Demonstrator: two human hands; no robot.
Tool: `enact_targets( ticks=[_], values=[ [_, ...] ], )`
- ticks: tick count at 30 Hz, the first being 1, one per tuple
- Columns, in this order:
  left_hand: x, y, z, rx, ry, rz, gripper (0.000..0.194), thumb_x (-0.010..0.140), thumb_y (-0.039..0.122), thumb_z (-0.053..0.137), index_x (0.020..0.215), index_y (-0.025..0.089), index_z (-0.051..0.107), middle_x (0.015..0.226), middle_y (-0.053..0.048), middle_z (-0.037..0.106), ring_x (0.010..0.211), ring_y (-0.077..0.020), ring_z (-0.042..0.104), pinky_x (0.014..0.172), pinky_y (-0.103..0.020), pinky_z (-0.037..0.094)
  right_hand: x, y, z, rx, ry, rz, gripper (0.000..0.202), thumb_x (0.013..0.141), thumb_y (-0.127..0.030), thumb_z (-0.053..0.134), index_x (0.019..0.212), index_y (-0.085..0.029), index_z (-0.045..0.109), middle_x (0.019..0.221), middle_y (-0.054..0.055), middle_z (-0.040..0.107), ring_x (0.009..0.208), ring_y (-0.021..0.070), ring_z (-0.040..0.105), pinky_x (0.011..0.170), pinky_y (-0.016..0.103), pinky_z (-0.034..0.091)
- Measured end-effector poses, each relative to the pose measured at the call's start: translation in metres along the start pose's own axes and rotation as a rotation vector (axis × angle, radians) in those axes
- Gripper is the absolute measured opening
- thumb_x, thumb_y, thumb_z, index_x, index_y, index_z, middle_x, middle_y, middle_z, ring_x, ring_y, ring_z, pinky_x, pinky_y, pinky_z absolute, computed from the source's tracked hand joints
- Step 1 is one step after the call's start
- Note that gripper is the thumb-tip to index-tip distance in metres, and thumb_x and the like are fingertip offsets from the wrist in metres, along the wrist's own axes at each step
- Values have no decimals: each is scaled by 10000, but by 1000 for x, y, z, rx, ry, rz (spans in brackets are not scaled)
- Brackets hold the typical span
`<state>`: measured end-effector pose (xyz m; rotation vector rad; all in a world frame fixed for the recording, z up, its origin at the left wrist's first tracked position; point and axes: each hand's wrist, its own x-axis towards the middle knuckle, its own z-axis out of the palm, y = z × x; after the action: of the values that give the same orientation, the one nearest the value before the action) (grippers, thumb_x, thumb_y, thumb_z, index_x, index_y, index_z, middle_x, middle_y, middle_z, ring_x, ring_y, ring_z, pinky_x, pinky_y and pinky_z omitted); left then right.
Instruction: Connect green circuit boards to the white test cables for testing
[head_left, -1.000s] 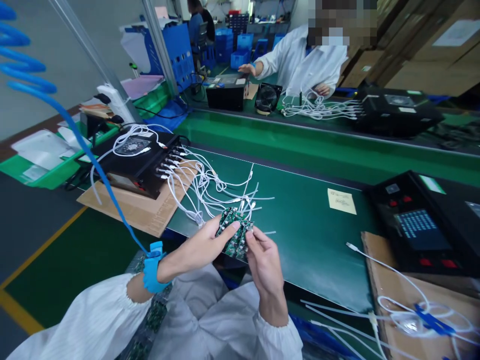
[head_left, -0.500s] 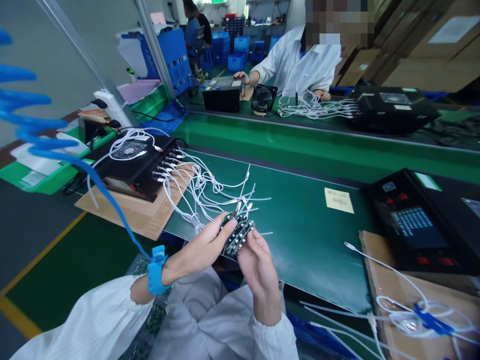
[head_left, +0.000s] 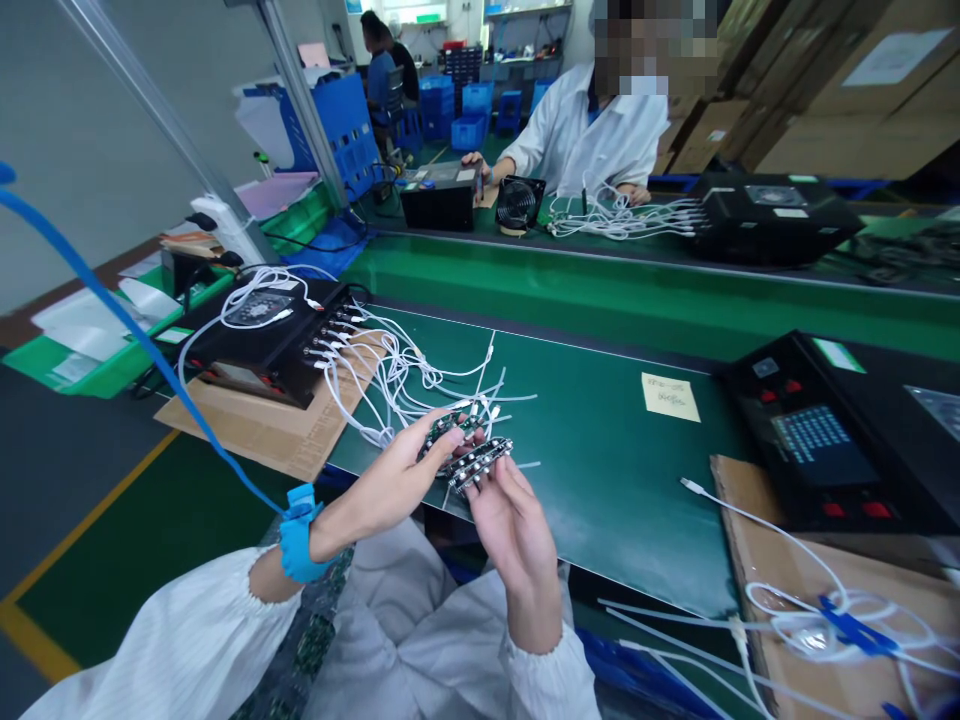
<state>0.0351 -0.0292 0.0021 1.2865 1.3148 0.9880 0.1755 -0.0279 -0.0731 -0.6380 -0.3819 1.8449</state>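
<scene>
Small circuit boards are between my hands over the front edge of the green table point(head_left: 600, 480). My left hand point(head_left: 401, 470), with a blue wrist strap point(head_left: 300, 535), grips a green board point(head_left: 442, 430) between thumb and fingers. My right hand point(head_left: 514, 515) pinches another board point(head_left: 480, 463), studded with light components and slanted up to the right. White cables point(head_left: 405, 365) run from a black box point(head_left: 262, 335) at the left, and their plug ends lie just behind the boards.
A black device with a lit screen point(head_left: 817, 445) stands at the right near cardboard point(head_left: 731, 500) and a loose white cable point(head_left: 765, 525). A yellow note point(head_left: 670, 397) lies on the table. Opposite, a person point(head_left: 585, 135) touches a box point(head_left: 439, 205).
The two boards have come further apart, and the right one now lies flatter. My left hand has shifted slightly left. The coiled blue cord has swung mostly out of view.
</scene>
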Motion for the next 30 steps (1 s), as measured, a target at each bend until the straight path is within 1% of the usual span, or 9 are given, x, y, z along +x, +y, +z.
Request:
enact_targets(
  ticks=[3,6,8,11,14,19,22,26,30],
  values=[
    [-2,2,3,99,-2,35,439,1011,514,539,1313,221,663,1380,-75,668,1280,-259,606,1109,-336,450,-2,2,2,20,18,3,187,832,-367,789,986,-276,735,1207,38,745,1197,228,659,1122,487,517],
    [-6,3,8,191,-15,24,410,1024,494,514,1310,233,649,1386,-70,657,1312,-257,585,1129,-333,431,-3,5,2,28,37,1,189,839,-361,786,996,-277,723,1217,33,739,1187,215,662,1141,470,500],
    [-8,3,10,242,-32,30,422,1003,495,562,1331,236,617,1400,-77,642,1332,-267,570,1141,-352,430,-4,6,2,42,68,1,231,817,-348,808,1021,-280,723,1207,24,741,1157,198,670,1136,441,503],
    [-10,3,10,286,-65,85,486,940,469,679,1349,227,574,1422,-90,623,1348,-289,558,1140,-392,452,-7,6,3,63,130,-12,334,750,-300,867,1055,-285,733,1170,7,752,1108,172,680,1104,377,520],
    [-9,3,10,247,-63,104,471,954,432,669,1361,227,551,1444,-82,608,1363,-272,550,1161,-400,452,-9,3,3,41,100,-37,341,735,-290,890,1045,-265,748,1150,11,758,1083,160,682,1086,340,521],
    [-8,0,11,155,-66,89,505,975,412,641,1424,217,516,1486,-93,579,1396,-252,529,1217,-399,407,-9,-1,4,24,48,-69,265,797,-303,861,1039,-248,765,1148,24,762,1067,161,682,1094,349,511],
    [-7,-1,13,80,-88,52,515,982,464,619,1423,212,536,1494,-99,581,1411,-271,520,1226,-413,406,-7,-1,5,40,41,-74,251,804,-301,860,1034,-251,772,1134,28,770,1068,164,686,1103,360,507],
    [-6,0,13,43,-62,-57,512,997,526,562,1403,213,581,1444,-85,628,1402,-289,531,1213,-426,425,-5,-2,4,62,73,-66,232,801,-303,864,1008,-240,778,1113,32,781,1090,175,692,1114,376,504],
    [-6,1,8,87,-82,-43,532,972,537,601,1407,231,601,1436,-82,637,1405,-305,530,1224,-452,416,-5,-4,2,67,56,-36,248,809,-319,857,1027,-231,779,1144,44,777,1106,192,697,1115,393,508]
  ],
)
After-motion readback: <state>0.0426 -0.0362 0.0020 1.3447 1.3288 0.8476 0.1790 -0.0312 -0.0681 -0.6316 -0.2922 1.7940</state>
